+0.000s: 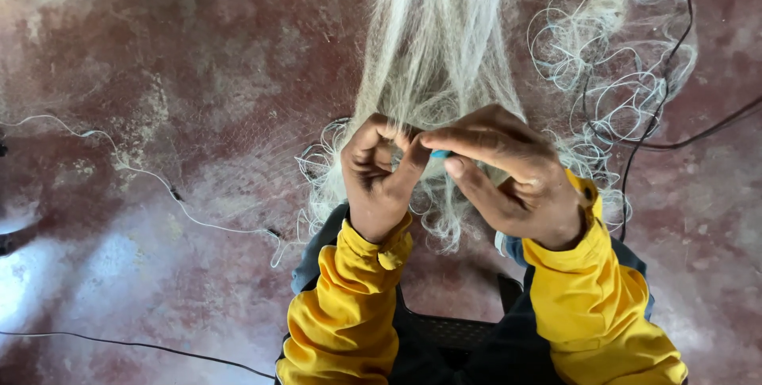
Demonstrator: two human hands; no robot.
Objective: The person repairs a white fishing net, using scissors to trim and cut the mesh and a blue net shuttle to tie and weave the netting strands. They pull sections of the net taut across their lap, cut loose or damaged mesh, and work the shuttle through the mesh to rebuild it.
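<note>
1. The bundled, pale white fine-mesh fishing net (432, 51) hangs down onto the person's lap.
2. The left hand (379, 182) pinches net strands, fingers closed.
3. The right hand (512, 175), touching the left, grips a small blue plastic netting tool (440, 154) against the net.

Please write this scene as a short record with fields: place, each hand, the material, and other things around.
place: worn reddish floor, seen from above
left hand: fingers curled, pinching strands of the net
right hand: grips a small blue tool between thumb and forefinger
material: pale fine fishing net hanging in a bundle, loose curls of line at the right
clothing: yellow sleeves
other: dark cables on the floor; black stool below
</note>
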